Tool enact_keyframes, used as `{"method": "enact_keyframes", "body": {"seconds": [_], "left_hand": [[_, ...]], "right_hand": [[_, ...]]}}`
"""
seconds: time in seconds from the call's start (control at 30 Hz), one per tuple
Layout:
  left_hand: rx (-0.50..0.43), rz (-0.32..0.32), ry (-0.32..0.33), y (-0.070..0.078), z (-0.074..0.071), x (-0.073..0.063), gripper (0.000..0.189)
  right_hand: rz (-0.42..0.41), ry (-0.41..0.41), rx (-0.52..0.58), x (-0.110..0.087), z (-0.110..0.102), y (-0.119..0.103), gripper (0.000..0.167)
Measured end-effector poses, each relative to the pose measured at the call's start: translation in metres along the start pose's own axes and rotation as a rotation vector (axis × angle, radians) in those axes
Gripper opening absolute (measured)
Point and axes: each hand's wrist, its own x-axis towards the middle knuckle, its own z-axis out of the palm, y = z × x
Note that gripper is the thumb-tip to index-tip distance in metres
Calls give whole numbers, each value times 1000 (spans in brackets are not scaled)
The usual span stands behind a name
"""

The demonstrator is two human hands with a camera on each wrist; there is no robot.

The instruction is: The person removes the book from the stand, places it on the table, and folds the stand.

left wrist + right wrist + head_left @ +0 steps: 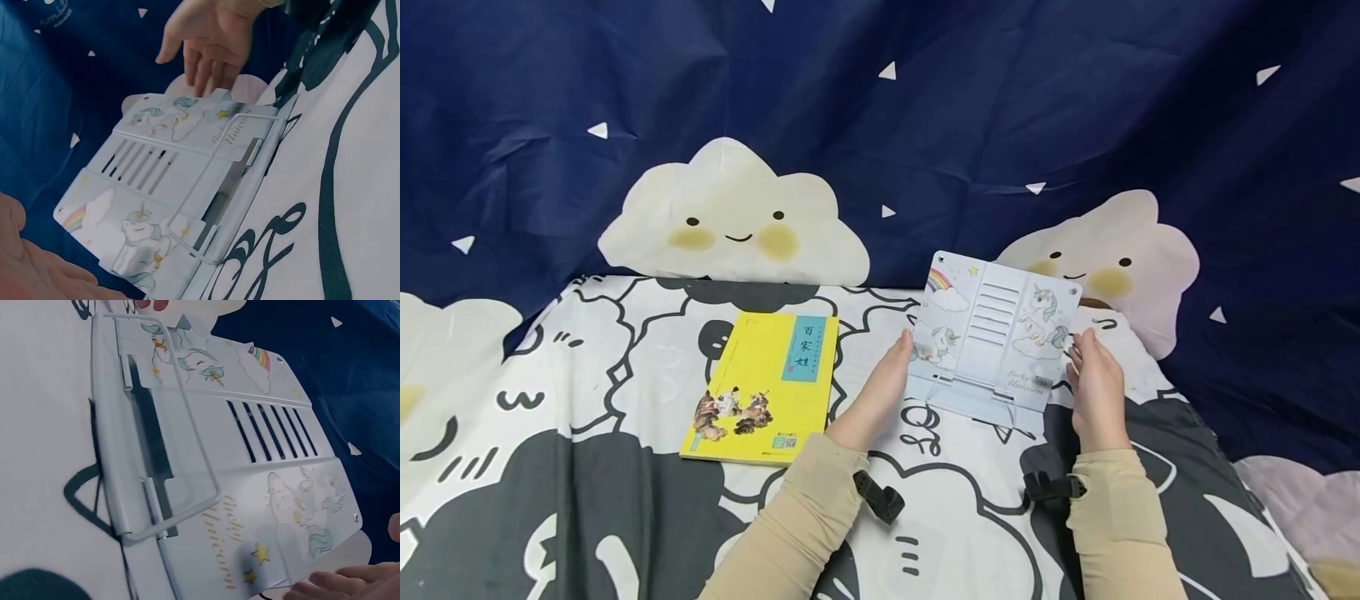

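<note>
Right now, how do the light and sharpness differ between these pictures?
Head view: brightest, large characters on the book readable. Left wrist view: dimmer, colours muted, gold lettering on the stand soft. Right wrist view: also dim, a soft shadow on the stand near that lettering.

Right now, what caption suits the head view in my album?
Left grip and right grip frame a unicorn stand near a yellow book.

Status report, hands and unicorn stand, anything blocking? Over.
Left hand, right hand flank unicorn stand, contact unclear. Stand tilted back, bare. Yellow book lies left, seemingly out of the way.
</note>
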Motion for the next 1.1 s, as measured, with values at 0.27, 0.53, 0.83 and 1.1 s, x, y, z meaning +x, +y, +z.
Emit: {"method": "enact_keyframes", "body": {"seconds": [0.27, 0.53, 0.83, 1.1], "left_hand": [[-34, -87, -58, -7, 4, -1, 72], [-43, -97, -63, -12, 8, 0, 73], [-21, -58, -56, -17, -3, 7, 73], [-132, -96, -35, -21, -22, 17, 73]], "right_hand": [[41, -86, -95, 4, 1, 8, 72], [53, 15, -124, 5, 1, 10, 54], [82, -6, -96, 3, -3, 5, 33], [96, -101, -142, 3, -5, 8, 26]]}}
